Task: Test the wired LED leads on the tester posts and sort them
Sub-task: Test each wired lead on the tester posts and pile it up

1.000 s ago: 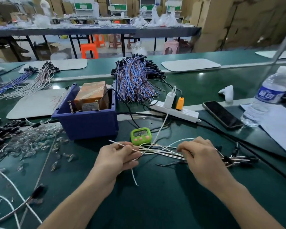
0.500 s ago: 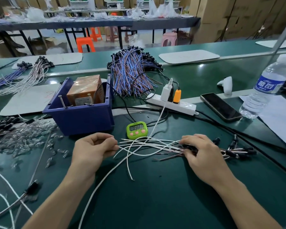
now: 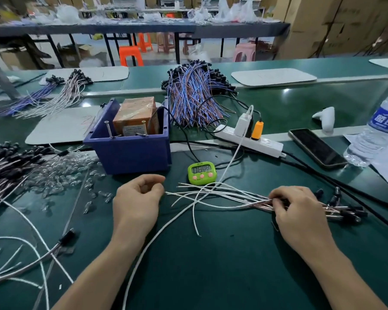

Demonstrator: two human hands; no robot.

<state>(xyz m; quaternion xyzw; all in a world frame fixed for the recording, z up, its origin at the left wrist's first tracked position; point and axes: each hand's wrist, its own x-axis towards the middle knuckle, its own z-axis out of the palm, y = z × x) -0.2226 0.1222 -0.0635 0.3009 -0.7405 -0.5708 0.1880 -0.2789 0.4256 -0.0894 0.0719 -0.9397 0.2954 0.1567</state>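
Green matting covers the worktop (image 3: 211, 265). Near its front edge, at mid-width, the wired LED leads (image 3: 222, 194) lie fanned, with bare tips pointing left and black heads (image 3: 349, 212) to the right. The right hand (image 3: 300, 211) is clamped on the bundle's neck, likely pinning it so single leads can be drawn off. The left hand (image 3: 139, 200) is curled at the free tips; whether it pinches one I cannot tell. Just behind the leads sits a green timer (image 3: 201, 172), probably for pacing. Behind the left hand, the blue bin (image 3: 130, 151) holds the tester posts (image 3: 109, 130) upright, within easy reach. A pile of leads (image 3: 7, 166) at the left edge looks like sorted stock. A blue-and-brown bundle (image 3: 193, 97) lies toward the far edge.
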